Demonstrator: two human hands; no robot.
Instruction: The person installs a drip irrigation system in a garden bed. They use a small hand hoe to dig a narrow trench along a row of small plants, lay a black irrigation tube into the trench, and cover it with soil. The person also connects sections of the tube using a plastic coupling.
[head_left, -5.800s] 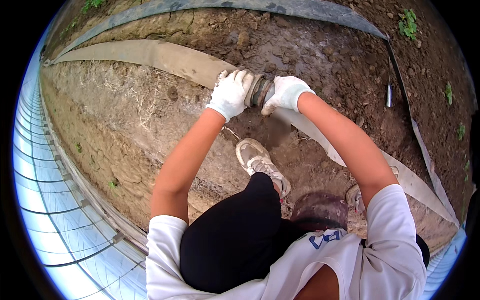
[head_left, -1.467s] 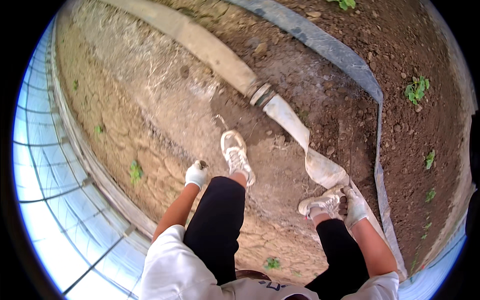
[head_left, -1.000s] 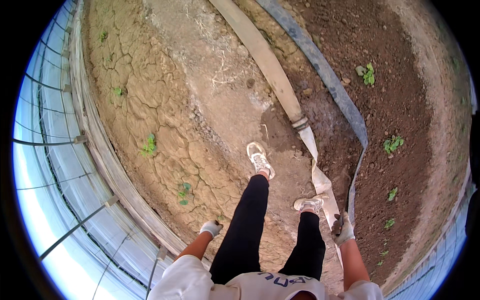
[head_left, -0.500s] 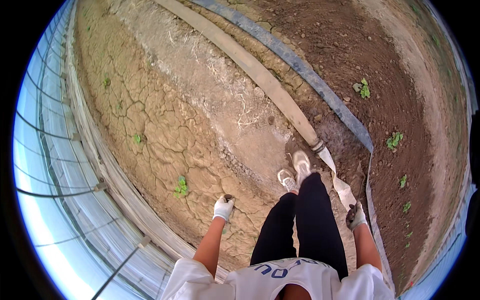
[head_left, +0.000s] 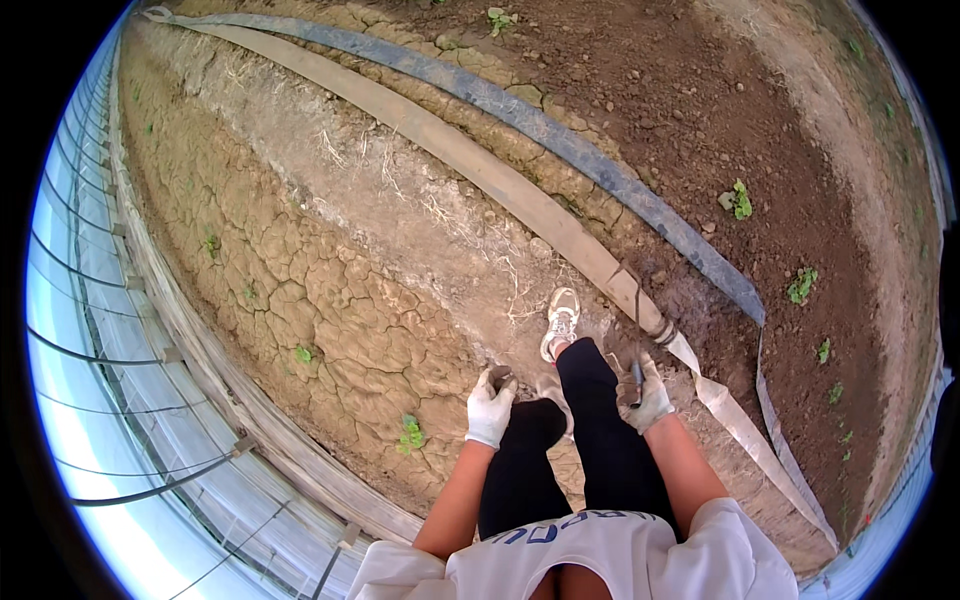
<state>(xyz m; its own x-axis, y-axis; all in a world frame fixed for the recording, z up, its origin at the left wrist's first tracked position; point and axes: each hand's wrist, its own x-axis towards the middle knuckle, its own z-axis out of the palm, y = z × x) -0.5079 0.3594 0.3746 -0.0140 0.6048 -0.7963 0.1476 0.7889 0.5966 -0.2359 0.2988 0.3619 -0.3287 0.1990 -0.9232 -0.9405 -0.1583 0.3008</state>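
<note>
1. The left hand curls its fingers; I can't tell if they hold anything.
2. The right hand grips a dark tool beside the leg, perhaps for safe carrying.
3. Just beyond, a band circles the hose joint, likely fastening it.
4. Blue lettering crosses the shirt.

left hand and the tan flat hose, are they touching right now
Apart: the head view shows a broad stretch of soil between the gloved left hand and the tan flat hose.
</note>
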